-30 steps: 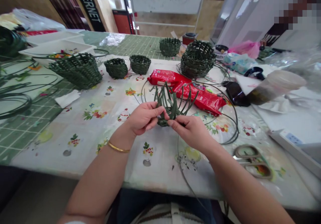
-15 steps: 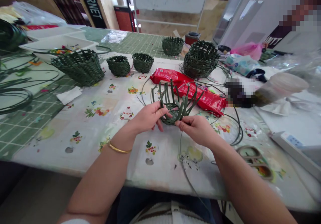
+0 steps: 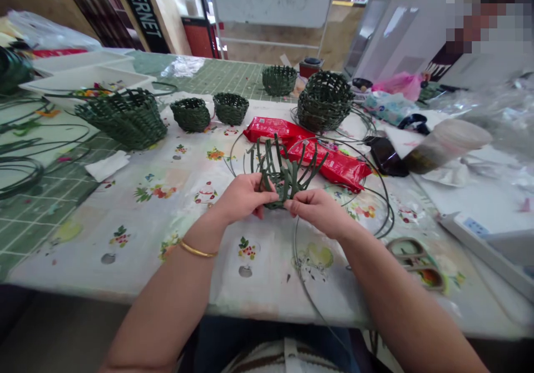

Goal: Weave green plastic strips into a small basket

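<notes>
Coils (image 3: 19, 172): dark green strands looped together at the far left.
Tray (image 3: 37, 86): white, with bright bits inside, beyond the coils.
Paper (image 3: 107, 165): a white scrap, partly on the green mat (image 3: 45, 222), partly on the flowered cloth (image 3: 167, 222).
Big basket (image 3: 125, 119): dark green, woven, just in front of the tray.
Small baskets (image 3: 189, 114): two, dark green, side by side, right of the big basket.
Left hand (image 3: 246, 197): thumb and fingers pinched together on the near left of the work (a gold bangle (image 3: 197, 249) circles this wrist).
Work (image 3: 276, 199): a small green basket, part-woven, its loose strips standing up and splaying outward; it sits between the two hands, over the middle of the cloth. Whether its base touches the cloth, I cannot tell.
Red packs (image 3: 327, 164): shiny, just beyond the work, partly behind its strips.
Right hand (image 3: 315, 209): thumb and fingertips closed on the near right of the work, close to the left hand.
Round basket (image 3: 325, 106): dark green, openwork rim, behind the red packs.
Scissors (image 3: 417, 261): beige handles showing right of the right forearm, which hides the blades.
Tub (image 3: 454, 142): clear, with something dark inside, farther right.
</notes>
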{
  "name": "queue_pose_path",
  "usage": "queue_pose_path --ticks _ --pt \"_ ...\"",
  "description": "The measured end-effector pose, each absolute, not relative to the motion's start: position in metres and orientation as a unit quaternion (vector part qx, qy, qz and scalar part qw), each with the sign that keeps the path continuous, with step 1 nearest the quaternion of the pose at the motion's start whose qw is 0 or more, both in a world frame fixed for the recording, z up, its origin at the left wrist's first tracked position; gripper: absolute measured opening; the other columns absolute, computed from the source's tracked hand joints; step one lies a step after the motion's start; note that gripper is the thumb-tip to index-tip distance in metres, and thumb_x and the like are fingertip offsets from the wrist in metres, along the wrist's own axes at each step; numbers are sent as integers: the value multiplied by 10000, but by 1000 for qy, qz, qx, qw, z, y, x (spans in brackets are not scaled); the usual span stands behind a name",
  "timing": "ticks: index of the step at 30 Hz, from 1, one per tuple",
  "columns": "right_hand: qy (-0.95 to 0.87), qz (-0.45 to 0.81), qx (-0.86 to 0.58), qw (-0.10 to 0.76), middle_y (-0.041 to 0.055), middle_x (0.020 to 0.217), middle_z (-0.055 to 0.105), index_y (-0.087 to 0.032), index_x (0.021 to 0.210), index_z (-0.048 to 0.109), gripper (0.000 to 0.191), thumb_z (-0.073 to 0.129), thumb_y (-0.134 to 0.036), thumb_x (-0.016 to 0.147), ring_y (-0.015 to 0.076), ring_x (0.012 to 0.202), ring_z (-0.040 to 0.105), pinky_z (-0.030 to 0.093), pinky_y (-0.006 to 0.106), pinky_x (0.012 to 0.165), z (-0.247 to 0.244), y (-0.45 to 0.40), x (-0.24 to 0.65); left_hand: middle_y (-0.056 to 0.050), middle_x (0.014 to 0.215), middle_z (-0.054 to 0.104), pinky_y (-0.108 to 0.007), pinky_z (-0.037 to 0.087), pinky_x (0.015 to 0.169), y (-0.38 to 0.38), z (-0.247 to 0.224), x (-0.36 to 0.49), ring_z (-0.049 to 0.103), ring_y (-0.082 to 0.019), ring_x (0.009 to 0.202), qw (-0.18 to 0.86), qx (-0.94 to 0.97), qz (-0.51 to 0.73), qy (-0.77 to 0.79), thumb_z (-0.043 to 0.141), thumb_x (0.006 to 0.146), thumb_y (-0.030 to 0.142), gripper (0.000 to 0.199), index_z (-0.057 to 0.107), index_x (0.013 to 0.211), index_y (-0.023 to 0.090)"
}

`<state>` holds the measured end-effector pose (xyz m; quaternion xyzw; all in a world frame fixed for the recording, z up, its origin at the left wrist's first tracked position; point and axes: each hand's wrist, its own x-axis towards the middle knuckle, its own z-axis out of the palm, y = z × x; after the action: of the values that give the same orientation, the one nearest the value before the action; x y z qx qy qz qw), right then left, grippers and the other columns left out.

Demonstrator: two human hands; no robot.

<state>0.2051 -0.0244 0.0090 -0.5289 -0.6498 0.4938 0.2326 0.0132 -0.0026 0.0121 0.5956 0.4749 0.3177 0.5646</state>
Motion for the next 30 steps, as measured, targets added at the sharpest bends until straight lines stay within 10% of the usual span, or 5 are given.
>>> queue_pose_path --ticks 18,30 --pt "-544 576 -527 308 -98 410 274 -171 563 540 302 601 -407 741 52 408 196 128 239 437 10 -22 205 59 535 556 -224 476 418 -4 12 11 609 -139 432 535 603 333 489 679 720 327 237 492 754 185" --pt "-563 571 -518 298 -71 511 367 -173 597 553 235 623 -372 700 67 483 268 197 232 472 4 -18 207 -7 580 601 -231 386 520 -13 12 15 540 -124 519 142 794 266 528 577 753 330 172 575 709 164"
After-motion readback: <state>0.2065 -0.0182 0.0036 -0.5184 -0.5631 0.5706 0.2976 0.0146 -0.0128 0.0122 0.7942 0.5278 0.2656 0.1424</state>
